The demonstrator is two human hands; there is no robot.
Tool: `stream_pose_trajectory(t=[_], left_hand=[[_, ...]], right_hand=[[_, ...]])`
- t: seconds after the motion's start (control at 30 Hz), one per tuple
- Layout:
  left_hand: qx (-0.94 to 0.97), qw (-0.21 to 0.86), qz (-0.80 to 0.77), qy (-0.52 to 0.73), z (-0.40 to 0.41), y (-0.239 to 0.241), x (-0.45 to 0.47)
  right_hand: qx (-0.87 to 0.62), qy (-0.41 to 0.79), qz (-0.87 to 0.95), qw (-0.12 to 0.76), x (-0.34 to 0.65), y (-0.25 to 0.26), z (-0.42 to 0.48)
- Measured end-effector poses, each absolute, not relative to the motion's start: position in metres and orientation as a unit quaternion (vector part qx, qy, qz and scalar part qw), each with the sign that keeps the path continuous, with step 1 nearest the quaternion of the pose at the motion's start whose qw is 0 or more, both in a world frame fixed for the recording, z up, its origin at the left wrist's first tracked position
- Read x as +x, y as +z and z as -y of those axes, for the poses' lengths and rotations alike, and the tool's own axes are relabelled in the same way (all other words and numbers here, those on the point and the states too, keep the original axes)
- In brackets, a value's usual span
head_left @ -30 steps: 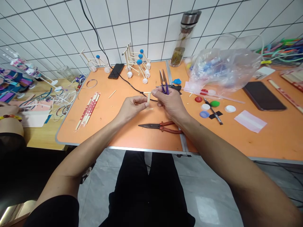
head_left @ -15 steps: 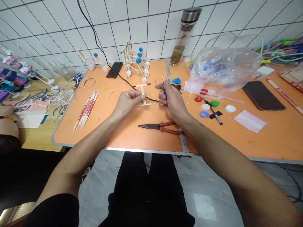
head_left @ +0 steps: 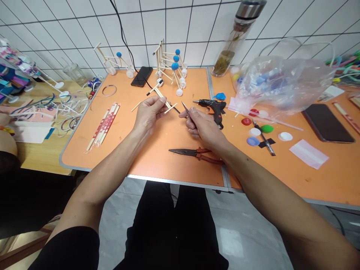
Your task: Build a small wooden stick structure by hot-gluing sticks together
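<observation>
White tiles [head_left: 180, 22] rise behind an orange table [head_left: 146, 153]. Toward the back right lies a clear bag [head_left: 284, 80], with a bottle [head_left: 225, 62] standing to its left. Pliers [head_left: 191, 152] lie near the front edge, handles reaching toward the right forearm. A phone [head_left: 327, 123] lies flat at the right. Stick models [head_left: 174, 66] with blue balls stand at the back; wrapped sticks [head_left: 104, 125] lie at the left. Just beyond the right hand [head_left: 201, 123] rests a glue gun [head_left: 215, 107]. The right fingers curl around scissors [head_left: 185, 107], mostly hidden. Over the table, the left hand [head_left: 150, 112] pinches a stick frame [head_left: 159, 93] between its fingers: two parallel sticks joining two crossbars, one dark-ended. Small caps [head_left: 285, 136] lie right of the glue gun.
</observation>
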State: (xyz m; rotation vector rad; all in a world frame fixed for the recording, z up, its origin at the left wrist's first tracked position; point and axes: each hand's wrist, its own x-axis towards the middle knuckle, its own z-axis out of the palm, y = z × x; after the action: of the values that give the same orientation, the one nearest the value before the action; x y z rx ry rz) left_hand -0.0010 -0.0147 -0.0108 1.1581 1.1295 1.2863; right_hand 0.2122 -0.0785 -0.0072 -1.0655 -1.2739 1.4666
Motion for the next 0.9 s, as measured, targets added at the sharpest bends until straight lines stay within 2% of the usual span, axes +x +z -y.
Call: stream_pose_trajectory(t=[0.4,0.9], left_hand=[[0.417,0.561,-0.435,0.568,0.029,-0.001,0.01],[0.42,0.566,-0.44,0.557,0.032,0.0,0.015]], right_hand=[[-0.424,0.585,0.528,0.446,0.206,-0.01,0.083],[-0.421,0.577,0.533,0.453,0.205,-0.006,0.087]])
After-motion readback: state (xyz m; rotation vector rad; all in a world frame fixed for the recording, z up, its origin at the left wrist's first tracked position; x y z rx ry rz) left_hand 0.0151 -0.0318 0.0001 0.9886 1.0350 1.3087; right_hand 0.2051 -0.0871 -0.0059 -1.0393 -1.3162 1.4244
